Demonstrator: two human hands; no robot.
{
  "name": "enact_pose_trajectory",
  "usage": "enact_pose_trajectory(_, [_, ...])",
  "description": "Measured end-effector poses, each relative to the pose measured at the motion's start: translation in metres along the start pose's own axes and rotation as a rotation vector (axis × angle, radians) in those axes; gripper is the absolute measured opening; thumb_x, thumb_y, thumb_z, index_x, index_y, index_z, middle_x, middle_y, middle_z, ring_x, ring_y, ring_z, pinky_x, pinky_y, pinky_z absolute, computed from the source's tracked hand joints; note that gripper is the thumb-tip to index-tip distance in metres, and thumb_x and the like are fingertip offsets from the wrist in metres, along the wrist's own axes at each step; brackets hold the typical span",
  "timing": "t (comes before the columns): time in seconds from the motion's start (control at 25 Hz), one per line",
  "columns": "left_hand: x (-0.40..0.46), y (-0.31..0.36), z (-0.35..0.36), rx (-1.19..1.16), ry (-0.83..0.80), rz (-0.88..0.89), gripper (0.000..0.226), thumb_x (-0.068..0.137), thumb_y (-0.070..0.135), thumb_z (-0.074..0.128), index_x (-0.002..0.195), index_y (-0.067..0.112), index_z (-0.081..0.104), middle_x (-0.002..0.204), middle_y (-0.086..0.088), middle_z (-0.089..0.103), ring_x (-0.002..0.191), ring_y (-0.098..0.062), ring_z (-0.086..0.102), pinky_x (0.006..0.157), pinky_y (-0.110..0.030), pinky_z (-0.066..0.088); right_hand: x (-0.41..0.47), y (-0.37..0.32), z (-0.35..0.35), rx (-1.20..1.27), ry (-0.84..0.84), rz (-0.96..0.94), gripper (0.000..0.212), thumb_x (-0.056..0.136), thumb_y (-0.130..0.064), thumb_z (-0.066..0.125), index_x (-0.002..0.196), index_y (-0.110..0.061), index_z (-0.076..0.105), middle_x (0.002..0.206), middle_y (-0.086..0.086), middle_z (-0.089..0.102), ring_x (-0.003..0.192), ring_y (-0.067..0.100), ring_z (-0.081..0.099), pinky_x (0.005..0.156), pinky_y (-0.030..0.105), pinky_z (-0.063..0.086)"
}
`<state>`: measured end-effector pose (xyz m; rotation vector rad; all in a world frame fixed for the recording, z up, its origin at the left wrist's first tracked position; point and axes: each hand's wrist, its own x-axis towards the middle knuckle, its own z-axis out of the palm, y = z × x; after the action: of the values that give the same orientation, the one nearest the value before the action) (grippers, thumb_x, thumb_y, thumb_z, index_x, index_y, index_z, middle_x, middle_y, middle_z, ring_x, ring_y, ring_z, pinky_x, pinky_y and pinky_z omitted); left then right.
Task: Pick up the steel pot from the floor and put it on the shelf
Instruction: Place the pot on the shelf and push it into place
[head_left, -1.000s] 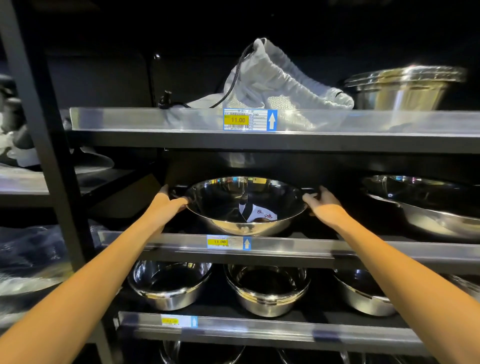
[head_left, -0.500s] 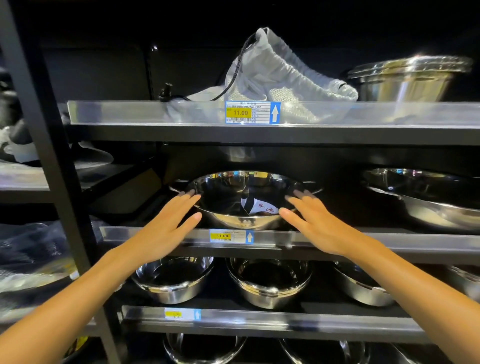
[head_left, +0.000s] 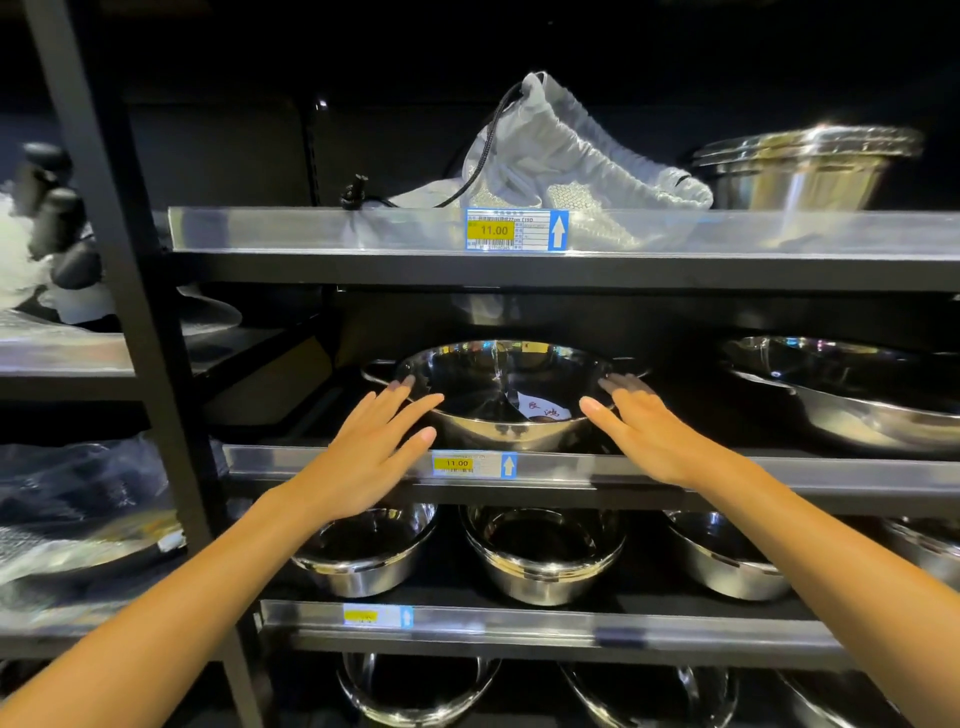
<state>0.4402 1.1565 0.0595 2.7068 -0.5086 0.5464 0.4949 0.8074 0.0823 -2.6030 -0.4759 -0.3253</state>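
On the shelf (head_left: 675, 470), the steel pot (head_left: 501, 395) sits between both open hands.

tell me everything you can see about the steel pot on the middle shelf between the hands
The steel pot is a wide, shallow, mirror-polished bowl shape with a loop handle on each side. It sits upright on the middle shelf, behind the yellow 11.00 price tag. A white label with red characters shows inside it. The left hand and right hand are open, fingers spread, at its two sides; whether the fingertips touch the rim is unclear.
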Motion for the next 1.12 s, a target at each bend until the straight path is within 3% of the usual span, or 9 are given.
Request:
enact_pose_trajectory(0.12, [0.003, 0.005, -0.003, -0.041, -0.005, -0.072, 0.06, 0.097, 0.062, 0.023, 0.153, 0.042, 0.016, 0.166, 0.005, 0.001, 0.15, -0.009, -0.009, 0.122, -0.044, 0.007, -0.004, -0.004, 0.008, -0.02, 0.04, 0.0, 0.103, 0.079, -0.083, 0.019, 0.156, -0.014, 0.025, 0.166, 0.008, 0.017, 0.153, 0.023, 0.003, 0.119, 0.045, 0.012])
enact_pose_trajectory(0.32, [0.0, 0.025, 0.008, -0.058, -0.073, -0.033, 0.054, 0.095, 0.064, 0.024, 0.145, 0.062, 0.002, 0.164, 0.007, -0.014, 0.146, -0.015, -0.026, 0.118, -0.053, 0.006, -0.005, -0.003, 0.01, -0.061, 0.069, 0.005, 0.103, 0.08, -0.084, 0.016, 0.155, -0.014, 0.029, 0.164, 0.009, 0.022, 0.153, 0.025, 0.006, 0.119, 0.046, 0.016])
enact_pose_trajectory(0.52, [0.01, 0.02, 0.001, -0.056, -0.077, -0.034, 0.054, 0.097, 0.062, 0.026, 0.147, 0.058, 0.007, 0.165, 0.007, -0.011, 0.146, -0.012, -0.023, 0.117, -0.055, 0.02, -0.008, -0.002, 0.012, -0.088, 0.059, 0.0, 0.121, 0.066, -0.093, 0.005, 0.153, -0.013, 0.029, 0.163, 0.01, 0.022, 0.152, 0.029, 0.005, 0.119, 0.048, 0.019])
enact_pose_trajectory(0.76, [0.011, 0.015, 0.007, -0.015, -0.058, 0.008, 0.057, 0.095, 0.064, 0.027, 0.147, 0.059, 0.001, 0.165, 0.002, -0.012, 0.147, -0.019, -0.022, 0.118, -0.057, 0.014, -0.009, -0.009, 0.016, 0.008, 0.075, 0.042, 0.096, 0.082, -0.078, 0.023, 0.157, -0.017, 0.022, 0.166, 0.006, 0.012, 0.153, 0.023, -0.005, 0.119, 0.044, 0.011])
enact_pose_trajectory(0.92, [0.012, 0.015, 0.002, 0.036, -0.101, 0.0, 0.062, 0.093, 0.068, 0.018, 0.15, 0.053, -0.004, 0.164, 0.0, -0.017, 0.147, -0.02, -0.024, 0.12, -0.049, 0.001, -0.018, -0.014, 0.007, 0.064, 0.072, 0.041, 0.087, 0.092, -0.07, 0.03, 0.159, -0.02, 0.01, 0.168, 0.002, 0.005, 0.153, 0.019, -0.006, 0.119, 0.04, 0.007])
enact_pose_trajectory(1.12, [0.027, 0.062, 0.011, 0.112, 0.032, 0.23, 0.072, 0.091, 0.07, 0.021, 0.154, 0.041, 0.004, 0.165, 0.007, -0.007, 0.15, -0.015, -0.013, 0.12, -0.041, 0.003, -0.06, 0.028, -0.025, -0.038, 0.197, -0.027, 0.073, 0.096, -0.066, 0.035, 0.157, -0.029, 0.018, 0.166, -0.006, 0.017, 0.153, 0.011, 0.003, 0.118, 0.034, 0.01])
